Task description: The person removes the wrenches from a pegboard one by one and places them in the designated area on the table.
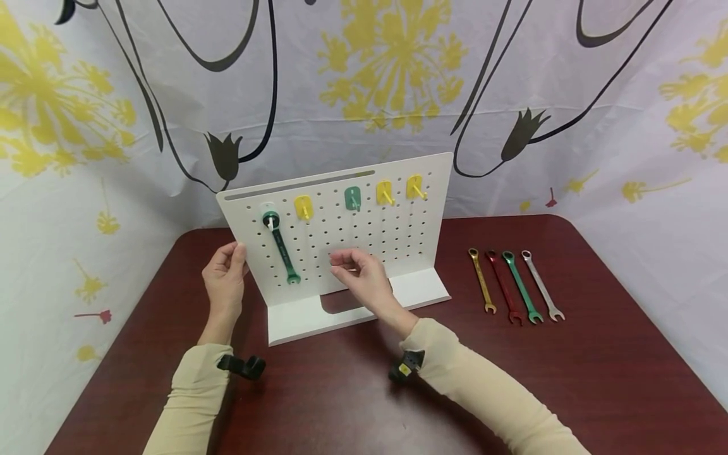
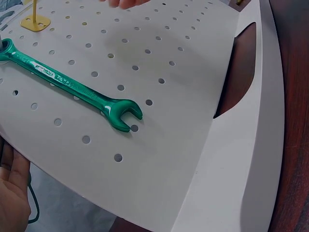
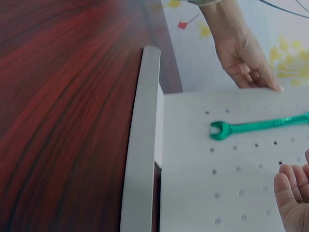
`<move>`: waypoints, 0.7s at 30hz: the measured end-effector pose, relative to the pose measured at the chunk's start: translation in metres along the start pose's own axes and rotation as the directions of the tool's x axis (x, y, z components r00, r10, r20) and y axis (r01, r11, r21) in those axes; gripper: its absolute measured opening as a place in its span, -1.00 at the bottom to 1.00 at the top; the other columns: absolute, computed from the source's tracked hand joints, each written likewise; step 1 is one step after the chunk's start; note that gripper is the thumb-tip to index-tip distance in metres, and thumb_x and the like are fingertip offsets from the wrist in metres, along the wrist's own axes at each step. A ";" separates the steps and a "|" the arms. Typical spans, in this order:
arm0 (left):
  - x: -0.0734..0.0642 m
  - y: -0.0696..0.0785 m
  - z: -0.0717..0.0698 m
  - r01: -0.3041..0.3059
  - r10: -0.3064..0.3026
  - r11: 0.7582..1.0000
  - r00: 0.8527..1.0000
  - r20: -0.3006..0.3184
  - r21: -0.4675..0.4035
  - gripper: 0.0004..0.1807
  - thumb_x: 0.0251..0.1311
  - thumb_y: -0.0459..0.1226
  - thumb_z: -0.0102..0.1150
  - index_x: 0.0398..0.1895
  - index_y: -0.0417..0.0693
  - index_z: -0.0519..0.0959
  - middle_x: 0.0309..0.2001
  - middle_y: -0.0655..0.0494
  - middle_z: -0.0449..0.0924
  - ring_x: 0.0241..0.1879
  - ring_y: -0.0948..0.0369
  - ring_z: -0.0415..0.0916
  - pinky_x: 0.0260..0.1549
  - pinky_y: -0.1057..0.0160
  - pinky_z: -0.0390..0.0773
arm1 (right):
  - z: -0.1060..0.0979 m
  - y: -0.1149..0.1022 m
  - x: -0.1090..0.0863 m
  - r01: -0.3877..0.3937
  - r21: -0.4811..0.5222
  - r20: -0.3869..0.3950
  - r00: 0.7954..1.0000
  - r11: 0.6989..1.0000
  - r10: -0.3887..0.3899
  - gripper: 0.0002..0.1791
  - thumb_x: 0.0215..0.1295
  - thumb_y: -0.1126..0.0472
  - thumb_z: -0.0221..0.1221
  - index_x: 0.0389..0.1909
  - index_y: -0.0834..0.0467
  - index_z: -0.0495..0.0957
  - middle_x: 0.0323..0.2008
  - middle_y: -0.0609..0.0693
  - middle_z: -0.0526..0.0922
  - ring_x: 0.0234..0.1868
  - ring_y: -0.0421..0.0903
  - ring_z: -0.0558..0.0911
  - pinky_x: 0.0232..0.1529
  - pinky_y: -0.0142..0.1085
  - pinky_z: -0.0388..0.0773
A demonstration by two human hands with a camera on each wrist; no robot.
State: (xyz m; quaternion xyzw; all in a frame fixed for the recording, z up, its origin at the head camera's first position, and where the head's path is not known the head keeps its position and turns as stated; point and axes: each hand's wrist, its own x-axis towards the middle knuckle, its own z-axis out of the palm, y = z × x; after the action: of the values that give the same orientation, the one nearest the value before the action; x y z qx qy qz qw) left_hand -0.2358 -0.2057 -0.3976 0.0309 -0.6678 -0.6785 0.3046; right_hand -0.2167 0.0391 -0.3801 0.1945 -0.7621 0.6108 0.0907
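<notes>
A white pegboard stands on the table, tilted back. My left hand grips its left edge, thumb at the front and fingers curled behind; the right wrist view shows this left hand at the board's edge too. On the leftmost hook hangs a green combination wrench, ring end up and open end down; it lies across the board in the left wrist view, a green wrench close to the left hand. In front of the board's lower middle hovers my right hand, fingers loosely bent and holding nothing.
Bare yellow hooks and a green hook line the board's top. On the table at right lie a gold wrench, a red wrench, a green wrench and a silver wrench. A patterned curtain hangs behind.
</notes>
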 end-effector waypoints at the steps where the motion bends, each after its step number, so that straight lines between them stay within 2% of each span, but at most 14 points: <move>1: 0.000 0.000 0.000 -0.002 0.002 1.000 1.000 0.000 0.001 -0.95 0.22 -0.23 0.20 -0.37 0.17 0.59 -0.50 0.37 0.57 -0.48 0.48 0.49 -0.42 0.55 0.57 | 0.003 -0.001 0.001 -0.004 0.008 0.010 1.000 1.000 0.004 -0.78 0.17 0.41 0.24 -0.15 0.33 0.57 -0.22 0.17 0.67 -0.19 -0.01 0.64 -0.18 -0.40 0.61; 9: 0.000 0.000 0.001 -0.003 0.003 1.000 1.000 0.003 -0.004 -0.95 0.22 -0.23 0.19 -0.37 0.15 0.59 -0.47 0.35 0.58 -0.44 0.47 0.52 -0.35 0.55 0.58 | 0.025 -0.006 0.006 -0.034 0.057 0.061 0.998 0.998 0.030 -0.74 0.19 0.40 0.22 -0.09 0.36 0.55 -0.16 0.20 0.66 -0.13 0.02 0.64 -0.14 -0.44 0.60; 15: -0.001 0.001 0.001 0.001 -0.001 1.000 1.000 -0.003 -0.002 -0.95 0.22 -0.24 0.19 -0.37 0.14 0.59 -0.50 0.35 0.57 -0.47 0.47 0.48 -0.39 0.54 0.57 | 0.038 -0.008 0.010 -0.046 0.104 0.090 0.995 0.994 0.036 -0.70 0.21 0.41 0.20 -0.02 0.37 0.52 -0.09 0.24 0.63 -0.06 0.05 0.62 -0.10 -0.44 0.58; 21: -0.001 0.001 0.001 -0.014 0.015 0.998 1.000 0.011 -0.054 -0.90 0.22 -0.29 0.18 -0.39 0.15 0.58 -0.51 0.34 0.56 -0.48 0.48 0.47 -0.40 0.56 0.57 | 0.044 -0.018 0.011 -0.054 0.101 0.109 0.993 0.993 0.043 -0.67 0.22 0.41 0.19 0.01 0.40 0.50 -0.07 0.27 0.62 -0.03 0.09 0.62 -0.06 -0.46 0.56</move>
State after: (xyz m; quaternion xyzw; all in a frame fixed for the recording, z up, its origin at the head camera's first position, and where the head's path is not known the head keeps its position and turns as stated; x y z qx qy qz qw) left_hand -0.2347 -0.2043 -0.3966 0.0138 -0.6512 -0.6942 0.3062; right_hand -0.2149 -0.0081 -0.3707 0.2125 -0.7377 0.6403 0.0247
